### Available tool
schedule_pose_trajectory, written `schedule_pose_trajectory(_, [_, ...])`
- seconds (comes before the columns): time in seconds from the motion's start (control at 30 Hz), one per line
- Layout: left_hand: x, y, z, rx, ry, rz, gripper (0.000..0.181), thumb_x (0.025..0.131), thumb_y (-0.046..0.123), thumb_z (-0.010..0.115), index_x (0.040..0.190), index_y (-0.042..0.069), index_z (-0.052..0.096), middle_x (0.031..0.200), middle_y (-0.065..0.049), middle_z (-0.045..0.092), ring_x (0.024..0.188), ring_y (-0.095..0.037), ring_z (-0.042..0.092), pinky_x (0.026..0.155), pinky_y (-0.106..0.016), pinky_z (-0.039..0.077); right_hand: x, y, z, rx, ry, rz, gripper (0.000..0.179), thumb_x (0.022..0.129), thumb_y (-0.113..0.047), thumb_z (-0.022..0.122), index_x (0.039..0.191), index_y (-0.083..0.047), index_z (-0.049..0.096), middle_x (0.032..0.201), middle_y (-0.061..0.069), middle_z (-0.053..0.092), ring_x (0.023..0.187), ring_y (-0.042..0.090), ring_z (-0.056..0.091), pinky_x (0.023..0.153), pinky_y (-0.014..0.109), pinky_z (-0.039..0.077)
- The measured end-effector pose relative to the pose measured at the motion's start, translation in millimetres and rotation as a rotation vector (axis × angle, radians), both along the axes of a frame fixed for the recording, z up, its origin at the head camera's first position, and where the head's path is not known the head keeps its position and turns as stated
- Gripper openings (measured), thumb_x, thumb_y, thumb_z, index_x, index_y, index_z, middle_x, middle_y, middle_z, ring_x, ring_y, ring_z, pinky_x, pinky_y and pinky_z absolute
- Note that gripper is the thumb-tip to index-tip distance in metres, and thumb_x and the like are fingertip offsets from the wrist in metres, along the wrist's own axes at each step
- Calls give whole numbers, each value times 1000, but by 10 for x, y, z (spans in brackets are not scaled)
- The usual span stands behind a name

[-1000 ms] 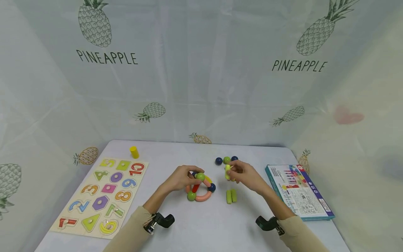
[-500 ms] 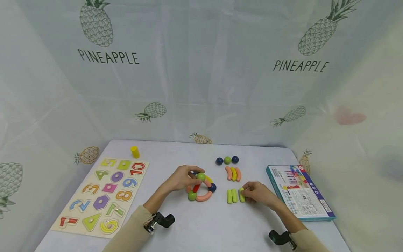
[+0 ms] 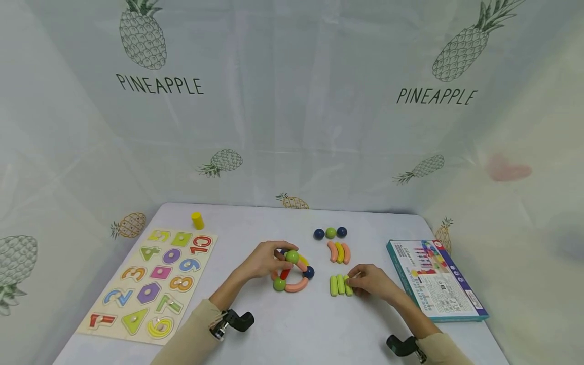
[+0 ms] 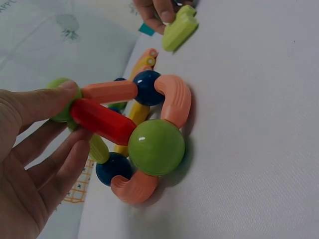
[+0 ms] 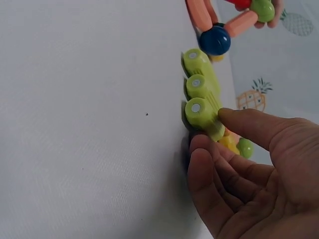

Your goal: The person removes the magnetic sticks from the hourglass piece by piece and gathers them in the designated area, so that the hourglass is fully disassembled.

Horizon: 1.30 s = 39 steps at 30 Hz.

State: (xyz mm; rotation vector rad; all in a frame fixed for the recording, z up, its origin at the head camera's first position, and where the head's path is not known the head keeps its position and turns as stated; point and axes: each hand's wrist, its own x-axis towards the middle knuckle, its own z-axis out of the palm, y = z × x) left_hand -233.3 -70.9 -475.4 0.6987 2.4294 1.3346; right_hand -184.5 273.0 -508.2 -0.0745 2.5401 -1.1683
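Observation:
My left hand (image 3: 262,260) pinches the green ball (image 3: 292,257) at the top of a magnetic ball-and-rod structure. From that ball a red rod (image 4: 102,120), a salmon rod (image 4: 109,91) and a light-green rod run down to a ring of balls, salmon curved rods (image 4: 175,99) and a yellow one. A larger-looking green ball (image 4: 156,147) is nearest the left wrist camera. My right hand (image 3: 375,281) holds the rightmost light-green rod (image 5: 203,114) between thumb and fingers. It lies side by side with two matching rods (image 5: 196,85), magnet ends showing.
Behind the green rods lie three curved rods (image 3: 339,252), two salmon and one yellow, then a row of blue and green balls (image 3: 330,233). A number puzzle board (image 3: 173,274) is at left, with a yellow cylinder (image 3: 197,220) beyond it. A flat box (image 3: 435,281) lies at right.
My right hand brought a light-green rod from beside the curved rods toward me, then slid it left against the other two. The left hand stays on the structure's top ball.

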Motion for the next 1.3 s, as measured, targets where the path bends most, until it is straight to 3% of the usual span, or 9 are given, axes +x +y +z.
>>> schedule_pose_trajectory(0.2, [7,-1,-19,21,0,-2,41,89,12,78,128,21,69,110,-7,70,88,-15,66,64,-38,57,0,-9,7,32,11,-17,26,93,-27,73,107,-6,69,76,4,64,65,18,59,59,31,51])
schedule_pose_trajectory(0.37, [22,3,-25,20,-6,10,43,88,11,78,128,22,68,108,-7,69,84,-15,65,56,-30,54,-62,-37,123,30,87,-41,19,95,-24,70,105,-7,69,78,6,65,66,19,58,57,32,51])
schedule_pose_trajectory(0.53, [34,11,-33,14,-16,30,45,88,12,78,131,18,67,105,-6,69,80,-14,64,50,-25,48,-136,-191,275,-51,177,30,21,97,-23,68,110,-6,68,85,13,68,70,24,61,59,37,55])
schedule_pose_trajectory(0.67, [30,12,-59,18,-21,38,45,88,13,78,132,14,66,104,-5,70,80,-13,64,51,-26,49,-154,-439,363,-105,215,88,23,97,-25,69,111,-6,69,90,18,68,73,26,62,62,39,57])
schedule_pose_trajectory(0.9, [25,4,-83,48,-22,39,41,87,13,79,127,13,68,103,-8,71,81,-17,68,57,-42,57,-188,-932,366,-111,389,168,22,94,-25,72,112,-12,71,94,0,69,79,17,65,62,26,56])
schedule_pose_trajectory(1.03, [30,1,-79,35,29,45,39,85,14,81,123,10,71,109,-9,65,85,-17,68,63,-34,58,-199,-1141,346,-104,472,182,29,91,-24,76,116,-11,70,91,-5,68,81,12,65,66,23,55])
schedule_pose_trajectory(1.13, [35,-6,-70,11,63,45,39,85,16,82,122,9,71,107,-9,61,85,-15,68,65,-27,54,-197,-1255,356,-88,483,184,31,91,-26,77,118,-13,68,84,-6,64,76,12,63,61,23,53])
schedule_pose_trajectory(1.3, [34,-19,-85,-29,60,44,39,89,20,78,126,12,69,91,2,70,76,-10,66,64,-27,53,-225,-1354,336,-47,466,187,34,92,-30,76,120,-13,66,75,-8,61,64,8,57,52,23,48])
